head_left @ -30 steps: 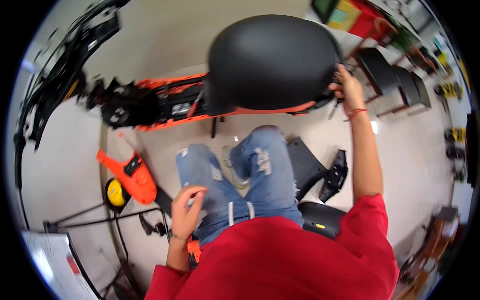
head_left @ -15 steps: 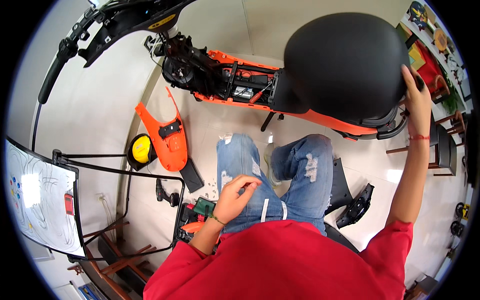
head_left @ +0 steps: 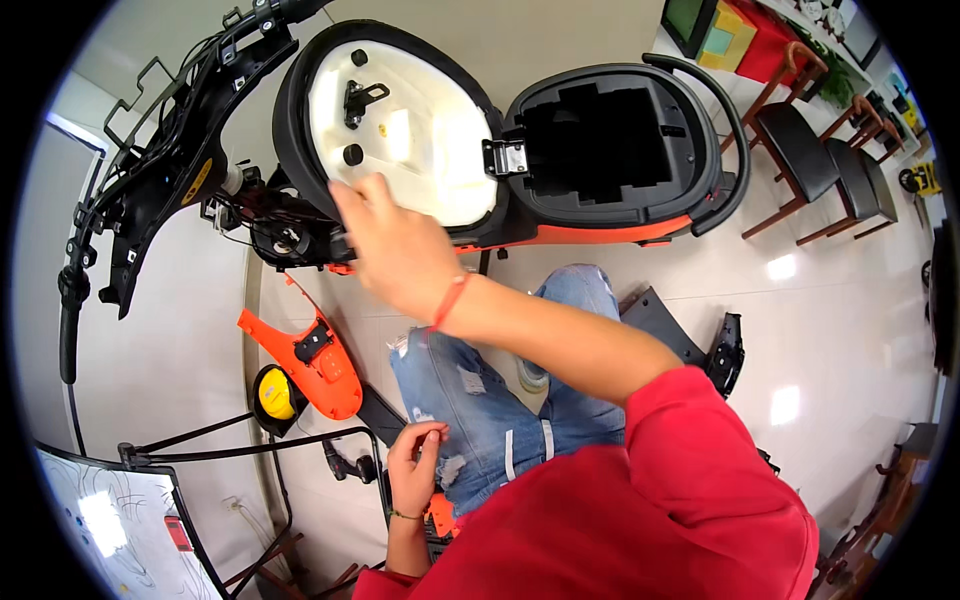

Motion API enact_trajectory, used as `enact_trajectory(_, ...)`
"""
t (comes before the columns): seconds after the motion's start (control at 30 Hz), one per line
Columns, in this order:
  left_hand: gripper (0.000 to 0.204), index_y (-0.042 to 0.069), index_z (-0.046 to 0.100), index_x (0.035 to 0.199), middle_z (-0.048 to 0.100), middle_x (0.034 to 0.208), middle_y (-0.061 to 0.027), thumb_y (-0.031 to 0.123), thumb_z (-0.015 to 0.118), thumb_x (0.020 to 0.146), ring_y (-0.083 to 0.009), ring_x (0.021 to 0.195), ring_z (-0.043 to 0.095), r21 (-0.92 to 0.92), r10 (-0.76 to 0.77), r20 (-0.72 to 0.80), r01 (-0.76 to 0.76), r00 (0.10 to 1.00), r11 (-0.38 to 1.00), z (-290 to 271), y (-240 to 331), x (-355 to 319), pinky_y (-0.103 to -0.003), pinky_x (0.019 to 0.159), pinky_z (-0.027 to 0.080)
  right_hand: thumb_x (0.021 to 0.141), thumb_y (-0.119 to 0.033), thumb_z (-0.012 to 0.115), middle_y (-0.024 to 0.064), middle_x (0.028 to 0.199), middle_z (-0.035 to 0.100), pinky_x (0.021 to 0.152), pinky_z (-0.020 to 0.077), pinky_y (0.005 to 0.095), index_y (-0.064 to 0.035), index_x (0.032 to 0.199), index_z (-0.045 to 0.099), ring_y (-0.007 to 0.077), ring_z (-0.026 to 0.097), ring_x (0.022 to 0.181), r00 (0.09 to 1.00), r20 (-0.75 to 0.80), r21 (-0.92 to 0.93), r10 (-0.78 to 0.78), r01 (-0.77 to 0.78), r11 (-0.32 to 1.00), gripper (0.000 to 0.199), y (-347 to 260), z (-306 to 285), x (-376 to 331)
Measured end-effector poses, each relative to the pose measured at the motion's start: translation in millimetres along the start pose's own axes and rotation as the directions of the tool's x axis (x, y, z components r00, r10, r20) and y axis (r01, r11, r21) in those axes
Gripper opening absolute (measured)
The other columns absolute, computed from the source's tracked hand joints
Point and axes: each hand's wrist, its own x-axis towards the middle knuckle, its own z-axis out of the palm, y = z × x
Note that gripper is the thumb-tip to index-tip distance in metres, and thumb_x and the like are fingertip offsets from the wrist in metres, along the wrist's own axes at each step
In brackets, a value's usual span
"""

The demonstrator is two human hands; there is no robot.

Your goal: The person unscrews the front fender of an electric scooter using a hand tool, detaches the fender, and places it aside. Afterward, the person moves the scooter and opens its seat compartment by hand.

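Observation:
The scooter's black seat (head_left: 291,130) is tipped up and forward on its metal hinge (head_left: 506,157), with its white underside (head_left: 420,140) and a black latch loop (head_left: 365,98) showing. My right hand (head_left: 400,250) reaches across and grips the seat's near rim, slightly blurred. Behind the hinge the black storage bucket (head_left: 690,150) stands uncovered. My left hand (head_left: 413,468) is beside my left knee, its fingers curled toward the thumb. Whatever may be inside those fingers is hidden.
On the floor at left lie an orange body panel (head_left: 335,375), a yellow-and-black piece (head_left: 275,395) and a power drill (head_left: 350,465). A whiteboard (head_left: 130,520) on a black frame stands near left. Black panels (head_left: 725,355) lie right of my legs; chairs (head_left: 800,150) stand far right.
The seat has swung from closed to tipped forward, uncovering the bucket. My right hand went from the seat's rear edge leftward across my front. The view has shifted right.

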Motion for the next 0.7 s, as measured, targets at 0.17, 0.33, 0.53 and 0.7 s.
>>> enact_trajectory(0.17,0.015,-0.002,0.058,0.101,0.063,0.094,-0.0087,0.008,0.051,0.093,-0.0125,0.083,0.058,-0.083,-0.097,-0.012,0.095,0.995,0.992,7.1,1.7,4.5,-0.025,0.077,0.046,0.077,-0.007,0.062,0.0171,0.107,0.049,0.071,0.0491,0.0435,-0.0023,0.111,0.051,0.0360,0.060,0.079,0.997,0.054,0.083,0.050,-0.055,0.995,0.035,30.9,-12.9,-49.7)
enact_trajectory(0.33,0.017,0.000,0.055,0.107,0.063,0.098,-0.0099,0.007,0.051,0.092,-0.0133,0.084,0.059,-0.102,-0.138,-0.017,0.135,0.990,0.986,19.7,2.3,18.3,-0.026,0.076,0.047,0.084,-0.010,0.057,0.0173,0.091,0.057,0.067,0.0469,0.0385,-0.0013,0.101,0.057,0.0340,0.060,0.074,0.952,-0.126,0.456,0.281,-0.196,0.868,0.019,44.6,12.9,-124.2)
enact_trajectory(0.53,0.031,-0.002,0.050,0.115,0.057,0.111,-0.0096,0.006,0.058,0.087,-0.0156,0.105,0.054,-0.052,-0.117,0.154,0.126,0.981,0.991,34.5,-6.4,19.8,-0.030,0.093,0.041,0.092,-0.017,0.054,0.0033,0.078,0.059,0.061,0.0441,0.0227,-0.0001,0.104,0.057,0.0077,0.052,0.067,0.801,0.457,0.754,0.387,-0.580,0.309,0.021,18.1,24.3,-175.3)
enact_trajectory(0.7,0.042,-0.003,0.042,0.123,0.055,0.104,-0.0065,0.010,0.059,0.087,-0.0117,0.098,0.052,-0.180,-0.173,0.215,0.214,0.961,0.960,41.6,-19.8,2.2,-0.028,0.088,0.042,0.094,-0.016,0.050,0.0019,0.080,0.057,0.058,0.0413,0.0196,-0.0015,0.107,0.057,0.0044,0.047,0.063,0.688,0.657,0.687,0.307,-0.715,0.131,0.021,-2.3,23.2,-183.5)
